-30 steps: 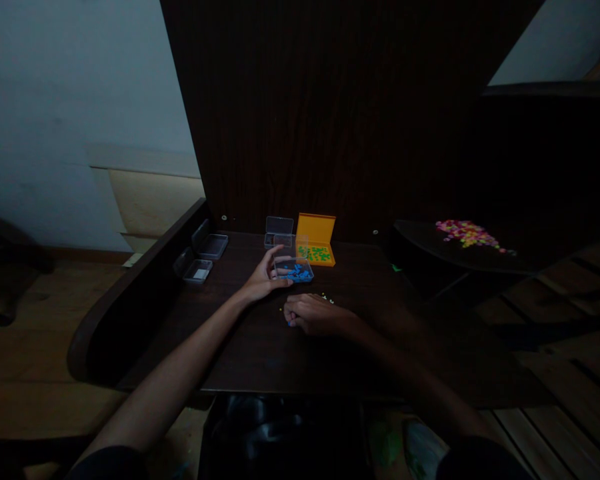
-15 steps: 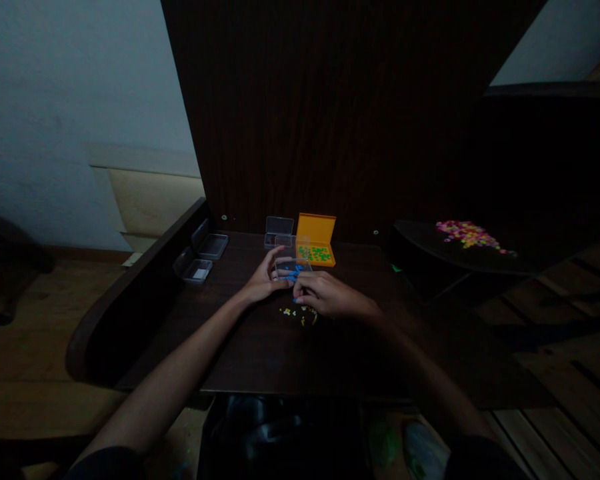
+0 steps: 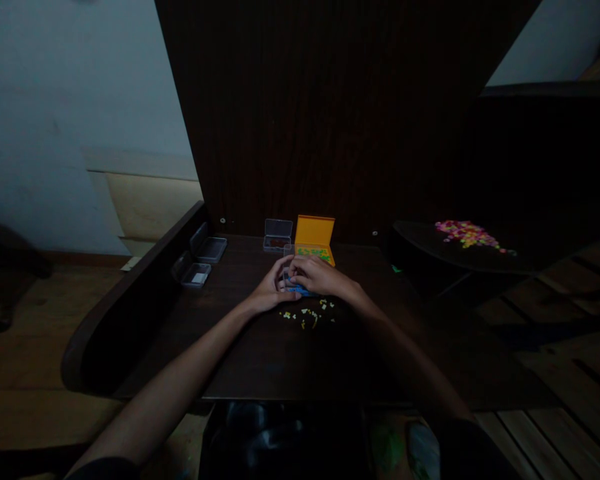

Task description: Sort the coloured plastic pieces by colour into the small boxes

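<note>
My left hand is wrapped round the side of a small clear plastic box with its lid up. Small blue pieces lie in the box. From the right, my right hand reaches over it, its fingers bent and pressed together at the blue pieces. Whatever those fingertips pinch is hidden. Just nearer to me, loose yellow and white pieces are scattered on the dark tabletop. Behind my right hand stands an open orange box with green pieces in it.
At the back, an open clear box stands beside the orange one. Two more open clear boxes sit at the left by a raised side panel. A heap of pink and yellow pieces lies on a shelf at the right.
My right hand has moved up and away from me, from the box's near edge to over the box. More of the loose yellow and white pieces now show.
</note>
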Action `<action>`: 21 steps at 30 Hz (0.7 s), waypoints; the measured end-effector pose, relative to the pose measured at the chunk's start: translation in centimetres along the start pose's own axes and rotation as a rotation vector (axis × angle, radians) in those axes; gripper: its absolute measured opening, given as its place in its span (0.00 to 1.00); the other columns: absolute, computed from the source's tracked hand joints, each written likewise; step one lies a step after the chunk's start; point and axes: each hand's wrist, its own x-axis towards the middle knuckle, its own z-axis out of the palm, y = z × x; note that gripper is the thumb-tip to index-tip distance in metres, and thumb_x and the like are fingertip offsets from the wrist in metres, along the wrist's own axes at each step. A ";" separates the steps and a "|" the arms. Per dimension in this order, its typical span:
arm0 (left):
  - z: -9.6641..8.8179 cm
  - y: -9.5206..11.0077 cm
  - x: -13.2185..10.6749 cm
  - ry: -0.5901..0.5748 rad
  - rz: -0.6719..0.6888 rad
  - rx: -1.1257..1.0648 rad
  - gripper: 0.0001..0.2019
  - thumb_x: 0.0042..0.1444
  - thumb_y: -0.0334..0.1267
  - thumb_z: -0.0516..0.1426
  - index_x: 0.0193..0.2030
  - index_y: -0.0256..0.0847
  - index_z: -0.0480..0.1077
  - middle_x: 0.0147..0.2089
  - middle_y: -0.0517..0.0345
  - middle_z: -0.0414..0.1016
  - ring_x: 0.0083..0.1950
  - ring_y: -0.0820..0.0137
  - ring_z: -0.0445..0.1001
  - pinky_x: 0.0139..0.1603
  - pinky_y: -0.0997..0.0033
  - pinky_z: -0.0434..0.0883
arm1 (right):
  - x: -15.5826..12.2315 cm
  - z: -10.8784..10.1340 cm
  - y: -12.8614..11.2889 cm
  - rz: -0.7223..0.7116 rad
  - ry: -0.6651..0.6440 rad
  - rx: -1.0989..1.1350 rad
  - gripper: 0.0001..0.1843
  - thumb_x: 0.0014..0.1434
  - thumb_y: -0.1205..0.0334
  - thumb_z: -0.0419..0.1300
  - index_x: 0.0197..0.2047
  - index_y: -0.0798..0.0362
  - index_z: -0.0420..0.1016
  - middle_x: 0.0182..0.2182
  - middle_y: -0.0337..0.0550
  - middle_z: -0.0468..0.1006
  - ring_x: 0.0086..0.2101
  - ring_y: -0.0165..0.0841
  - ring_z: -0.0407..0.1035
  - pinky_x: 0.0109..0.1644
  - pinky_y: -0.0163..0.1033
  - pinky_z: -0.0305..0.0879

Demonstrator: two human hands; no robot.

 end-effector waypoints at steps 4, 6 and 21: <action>-0.1 -0.2 0.1 -0.004 0.006 -0.011 0.47 0.39 0.30 0.70 0.66 0.49 0.54 0.60 0.49 0.67 0.54 0.62 0.73 0.56 0.57 0.72 | 0.0 0.1 0.1 -0.036 -0.008 0.001 0.03 0.60 0.70 0.59 0.37 0.56 0.74 0.38 0.44 0.75 0.38 0.32 0.66 0.42 0.37 0.60; -0.1 -0.3 0.1 -0.007 0.008 -0.023 0.48 0.39 0.29 0.70 0.66 0.49 0.54 0.60 0.49 0.67 0.53 0.63 0.74 0.56 0.57 0.71 | 0.0 0.1 0.2 -0.040 -0.001 -0.002 0.05 0.61 0.70 0.58 0.39 0.56 0.74 0.39 0.45 0.75 0.39 0.33 0.67 0.44 0.38 0.61; 0.3 0.4 0.1 0.154 -0.032 -0.179 0.48 0.36 0.26 0.70 0.65 0.49 0.57 0.57 0.49 0.72 0.51 0.62 0.76 0.60 0.52 0.69 | -1.3 -1.0 0.6 -0.151 0.273 0.100 0.15 0.58 0.75 0.52 0.39 0.54 0.78 0.37 0.44 0.79 0.39 0.33 0.72 0.45 0.39 0.67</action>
